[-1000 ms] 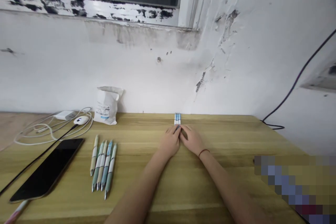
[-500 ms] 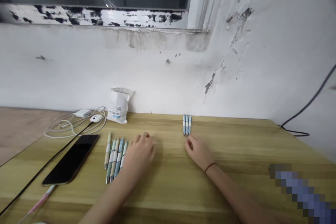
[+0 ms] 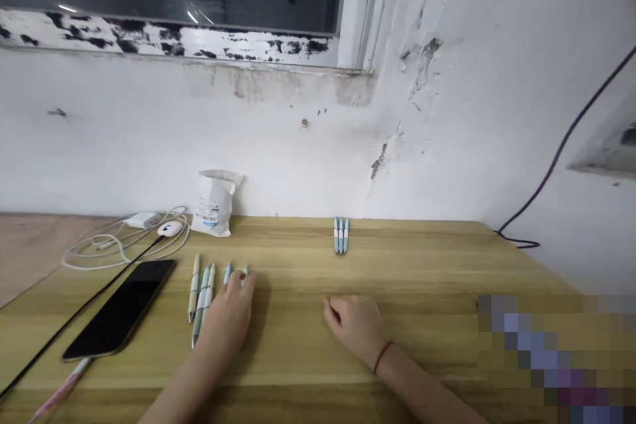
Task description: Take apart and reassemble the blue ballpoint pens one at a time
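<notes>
My left hand (image 3: 229, 311) is over the pens at the left, its fingers bent down around the top of a green pen (image 3: 245, 273); the palm hides most of it. A blue pen (image 3: 227, 272) pokes out beside the fingers. To the left lie a cream pen (image 3: 193, 288) and more green and cream pens (image 3: 203, 298). My right hand (image 3: 354, 324), with a red band at the wrist, rests on the table with curled fingers; whatever is inside is hidden. Three blue pens (image 3: 341, 236) lie side by side near the wall.
A black phone (image 3: 122, 308) lies at the left with a pink and white cable (image 3: 62, 394) by it. Behind are a coiled white cable (image 3: 122, 245), a charger (image 3: 142, 219) and a white packet (image 3: 212, 204). A blurred patch (image 3: 546, 351) covers the right side.
My left hand has moved left and down onto the pens, and the blue and green pens there are spread apart. My right hand has drawn back from the three blue pens. The view has shifted.
</notes>
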`<state>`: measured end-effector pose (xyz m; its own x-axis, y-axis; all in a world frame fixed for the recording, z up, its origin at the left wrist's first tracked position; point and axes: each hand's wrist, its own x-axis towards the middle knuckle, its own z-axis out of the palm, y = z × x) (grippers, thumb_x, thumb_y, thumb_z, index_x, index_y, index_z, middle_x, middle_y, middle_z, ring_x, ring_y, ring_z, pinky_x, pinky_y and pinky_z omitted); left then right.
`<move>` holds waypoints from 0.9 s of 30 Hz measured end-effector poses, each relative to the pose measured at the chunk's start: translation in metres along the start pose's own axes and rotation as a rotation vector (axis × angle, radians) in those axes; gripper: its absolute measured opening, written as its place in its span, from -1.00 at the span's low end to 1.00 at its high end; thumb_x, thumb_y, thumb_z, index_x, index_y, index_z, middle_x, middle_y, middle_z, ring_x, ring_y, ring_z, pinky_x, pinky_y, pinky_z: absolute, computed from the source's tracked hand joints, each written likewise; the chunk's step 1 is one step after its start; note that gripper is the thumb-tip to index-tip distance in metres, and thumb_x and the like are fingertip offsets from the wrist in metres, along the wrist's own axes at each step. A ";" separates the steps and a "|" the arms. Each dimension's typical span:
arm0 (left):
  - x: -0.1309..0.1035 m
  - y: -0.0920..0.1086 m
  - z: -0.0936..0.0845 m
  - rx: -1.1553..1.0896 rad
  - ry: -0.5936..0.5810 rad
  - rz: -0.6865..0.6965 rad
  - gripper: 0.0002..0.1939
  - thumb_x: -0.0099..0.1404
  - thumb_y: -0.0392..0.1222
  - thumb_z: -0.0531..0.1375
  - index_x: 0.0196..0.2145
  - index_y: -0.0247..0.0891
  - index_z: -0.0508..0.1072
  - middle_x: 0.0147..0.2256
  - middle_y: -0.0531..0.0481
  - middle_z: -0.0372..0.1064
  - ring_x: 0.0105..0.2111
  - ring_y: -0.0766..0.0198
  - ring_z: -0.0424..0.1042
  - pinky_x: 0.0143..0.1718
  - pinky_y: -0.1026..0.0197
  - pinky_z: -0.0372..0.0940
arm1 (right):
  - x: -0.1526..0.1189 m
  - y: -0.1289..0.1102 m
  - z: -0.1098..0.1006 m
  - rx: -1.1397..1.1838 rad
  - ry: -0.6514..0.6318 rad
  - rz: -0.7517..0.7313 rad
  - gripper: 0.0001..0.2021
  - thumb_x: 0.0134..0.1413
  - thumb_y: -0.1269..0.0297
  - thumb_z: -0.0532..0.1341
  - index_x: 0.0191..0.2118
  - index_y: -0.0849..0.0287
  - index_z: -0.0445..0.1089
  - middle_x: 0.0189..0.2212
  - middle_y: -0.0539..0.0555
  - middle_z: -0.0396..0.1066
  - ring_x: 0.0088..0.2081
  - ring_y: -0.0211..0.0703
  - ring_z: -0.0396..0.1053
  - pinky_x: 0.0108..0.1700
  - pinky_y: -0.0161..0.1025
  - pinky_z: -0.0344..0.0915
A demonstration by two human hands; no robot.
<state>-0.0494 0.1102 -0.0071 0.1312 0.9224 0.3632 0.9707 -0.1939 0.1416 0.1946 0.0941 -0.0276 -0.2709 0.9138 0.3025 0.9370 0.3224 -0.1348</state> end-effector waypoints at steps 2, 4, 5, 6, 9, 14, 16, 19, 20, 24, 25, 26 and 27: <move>0.004 0.004 0.000 -0.123 -0.094 0.012 -0.56 0.18 -0.48 -0.08 -0.01 -0.26 0.31 -0.10 -0.20 0.30 -0.24 0.15 0.41 -0.18 0.06 0.30 | 0.001 0.000 -0.002 0.019 -0.005 0.005 -0.59 0.18 0.24 -0.03 -0.64 0.17 0.32 -0.64 0.05 0.42 -0.64 -0.30 0.24 -0.53 -0.25 -0.27; 0.009 0.014 0.001 -0.361 -0.156 -0.009 -0.56 0.25 -0.39 -0.06 0.08 -0.23 0.22 -0.08 -0.19 0.31 -0.17 0.16 0.39 -0.12 0.06 0.28 | 0.000 0.000 -0.005 0.079 -0.009 -0.026 -0.59 0.19 0.23 -0.04 -0.63 0.18 0.30 -0.63 0.04 0.40 -0.61 -0.31 0.26 -0.53 -0.27 -0.21; 0.012 0.021 0.002 -0.512 -0.179 -0.030 -0.56 0.27 -0.34 -0.06 0.11 -0.24 0.18 -0.09 -0.18 0.34 -0.15 0.17 0.39 -0.11 0.07 0.27 | 0.000 0.000 -0.007 0.127 -0.014 -0.057 -0.61 0.19 0.21 -0.03 -0.61 0.18 0.30 -0.62 0.03 0.40 -0.60 -0.30 0.26 -0.52 -0.29 -0.17; 0.016 0.030 0.005 -0.677 -0.196 -0.051 -0.54 0.28 -0.29 -0.05 0.14 -0.23 0.13 -0.11 -0.17 0.36 -0.17 0.19 0.40 -0.12 0.09 0.28 | -0.001 0.000 -0.010 0.186 -0.021 -0.096 -0.64 0.19 0.18 -0.02 -0.56 0.18 0.30 -0.61 0.02 0.39 -0.57 -0.30 0.27 -0.51 -0.31 -0.12; 0.024 0.059 0.015 -1.088 -0.162 -0.089 -0.48 0.29 -0.19 0.00 0.19 -0.21 0.03 -0.18 -0.11 0.39 -0.25 0.27 0.41 -0.18 0.18 0.32 | -0.002 0.000 -0.015 0.375 -0.039 -0.184 -0.74 0.13 0.08 0.05 -0.30 0.17 0.32 -0.57 -0.03 0.36 -0.53 -0.27 0.27 -0.47 -0.35 0.02; 0.024 0.089 0.032 -1.320 -0.019 -0.099 -0.40 0.31 -0.09 -0.02 0.24 -0.17 -0.15 -0.18 -0.05 0.28 -0.27 0.35 0.37 -0.20 0.25 0.32 | 0.002 0.003 -0.011 0.578 0.009 -0.093 -0.77 0.20 0.20 -0.02 -0.13 0.15 0.26 -0.45 0.01 0.40 -0.44 -0.25 0.33 -0.38 -0.34 0.15; 0.021 0.092 0.034 -1.339 -0.011 -0.065 -0.37 0.31 -0.06 -0.02 0.24 -0.12 -0.22 -0.17 -0.04 0.25 -0.26 0.35 0.36 -0.18 0.25 0.32 | 0.004 0.004 -0.007 0.626 0.025 -0.059 -0.78 0.22 0.23 -0.05 -0.19 0.15 0.30 -0.45 0.01 0.40 -0.44 -0.25 0.32 -0.38 -0.34 0.17; 0.019 0.091 0.031 -1.365 0.004 -0.039 -0.31 0.31 -0.04 -0.01 0.24 -0.06 -0.36 -0.17 -0.02 0.22 -0.24 0.35 0.37 -0.15 0.23 0.31 | 0.006 0.006 -0.003 0.713 -0.019 -0.034 -0.78 0.18 0.20 0.02 -0.15 0.16 0.30 -0.51 -0.02 0.37 -0.52 -0.28 0.27 -0.46 -0.36 0.16; 0.019 0.089 0.029 -1.376 0.010 -0.031 -0.30 0.31 -0.03 -0.01 0.24 -0.05 -0.39 -0.17 -0.01 0.22 -0.24 0.35 0.37 -0.15 0.22 0.31 | 0.006 0.007 -0.001 0.736 -0.034 -0.032 -0.77 0.17 0.19 0.03 -0.13 0.16 0.29 -0.53 -0.03 0.36 -0.53 -0.28 0.26 -0.48 -0.36 0.15; 0.027 0.072 0.026 -1.368 -0.027 0.027 -0.39 0.29 -0.03 0.04 0.20 -0.09 -0.15 -0.23 0.02 0.27 -0.26 0.35 0.38 -0.15 0.22 0.30 | 0.007 0.016 -0.002 0.680 0.006 -0.029 -0.76 0.17 0.20 0.04 -0.13 0.15 0.33 -0.49 0.00 0.39 -0.48 -0.23 0.31 -0.42 -0.32 0.22; 0.030 0.066 0.026 -1.344 -0.036 0.041 -0.47 0.28 -0.03 0.06 0.14 -0.13 -0.03 -0.25 0.03 0.29 -0.25 0.34 0.38 -0.14 0.21 0.30 | 0.008 0.020 -0.003 0.643 0.030 -0.039 -0.76 0.17 0.20 0.05 -0.13 0.14 0.35 -0.44 0.02 0.42 -0.43 -0.21 0.34 -0.36 -0.30 0.25; 0.032 0.059 0.026 -1.297 -0.048 0.053 -0.56 0.26 -0.02 0.07 0.05 -0.18 0.09 -0.28 0.03 0.30 -0.24 0.32 0.38 -0.15 0.21 0.30 | 0.009 0.025 -0.005 0.607 0.052 -0.056 -0.76 0.17 0.20 0.05 -0.12 0.12 0.36 -0.37 0.05 0.44 -0.35 -0.18 0.36 -0.29 -0.26 0.27; 0.034 0.052 0.026 -1.216 -0.085 0.063 -0.64 0.25 -0.02 0.09 -0.06 -0.21 0.18 -0.31 0.04 0.31 -0.27 0.31 0.38 -0.17 0.20 0.31 | 0.010 0.031 -0.007 0.576 0.072 -0.076 -0.76 0.18 0.21 0.05 -0.11 0.11 0.37 -0.29 0.07 0.44 -0.28 -0.16 0.37 -0.22 -0.24 0.28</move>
<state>0.0104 0.1404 -0.0116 0.2282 0.9103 0.3454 0.1467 -0.3828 0.9121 0.2223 0.1113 -0.0223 -0.2980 0.8704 0.3919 0.6394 0.4868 -0.5951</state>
